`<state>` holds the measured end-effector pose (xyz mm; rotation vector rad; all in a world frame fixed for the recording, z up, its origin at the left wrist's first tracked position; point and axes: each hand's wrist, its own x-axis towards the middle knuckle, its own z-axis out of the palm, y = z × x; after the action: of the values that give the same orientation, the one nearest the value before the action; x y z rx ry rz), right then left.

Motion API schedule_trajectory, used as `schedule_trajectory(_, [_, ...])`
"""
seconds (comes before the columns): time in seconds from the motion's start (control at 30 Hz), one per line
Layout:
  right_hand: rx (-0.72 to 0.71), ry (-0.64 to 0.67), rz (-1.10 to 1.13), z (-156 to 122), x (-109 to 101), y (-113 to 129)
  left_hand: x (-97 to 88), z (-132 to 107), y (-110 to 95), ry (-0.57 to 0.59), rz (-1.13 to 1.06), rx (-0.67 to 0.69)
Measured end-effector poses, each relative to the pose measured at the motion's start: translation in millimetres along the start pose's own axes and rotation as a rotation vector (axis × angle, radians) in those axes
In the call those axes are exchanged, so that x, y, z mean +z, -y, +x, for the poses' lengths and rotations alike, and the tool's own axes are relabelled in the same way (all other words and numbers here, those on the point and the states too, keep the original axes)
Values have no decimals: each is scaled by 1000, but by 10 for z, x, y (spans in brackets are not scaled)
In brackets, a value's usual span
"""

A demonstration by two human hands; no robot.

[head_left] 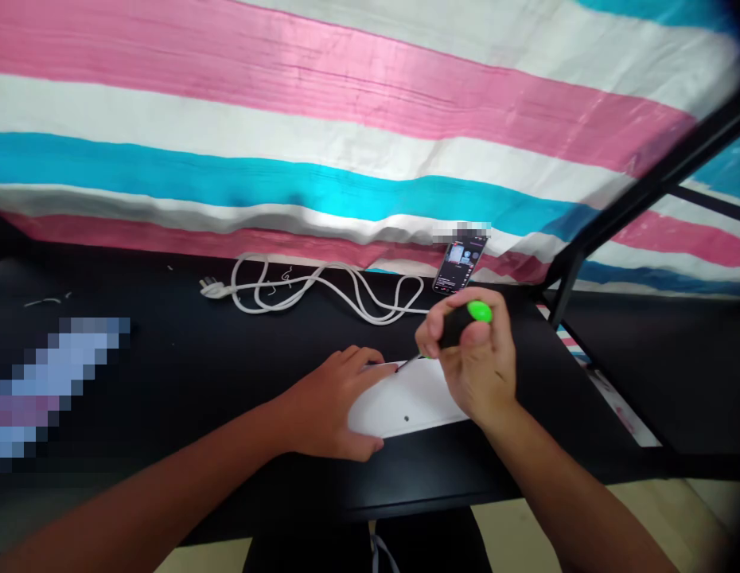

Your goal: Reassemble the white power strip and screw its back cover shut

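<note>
A white power strip [399, 402] lies flat on the black table, a dark screw hole showing in its near side. My left hand [340, 402] clasps its left end, fingers over the far edge and thumb along the near edge. In my right hand [486, 370], closed around the handle, is a screwdriver [457, 326] with a black and bright green grip. Its thin shaft slants down to the left, and the tip meets the strip's far side close to my left index finger. The strip's right end is partly hidden behind my right hand.
A white cord [346, 278] with a plug [213, 288] lies looped behind the strip. A lit phone [461, 263] leans against the striped sheet [346, 135] at the back. Small white scraps [43, 302] lie at left, near a blurred-out patch. A black frame [564, 290] stands at right.
</note>
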<state>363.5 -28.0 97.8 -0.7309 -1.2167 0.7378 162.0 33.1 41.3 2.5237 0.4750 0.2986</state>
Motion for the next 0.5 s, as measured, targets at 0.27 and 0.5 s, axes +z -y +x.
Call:
schedule_trajectory(0.27, [177, 233, 23, 324, 179, -34, -25, -3, 10, 31, 28, -10])
schedule_trajectory(0.5, [116, 200, 38, 227, 133, -137, -19, -3, 35, 24, 41, 27])
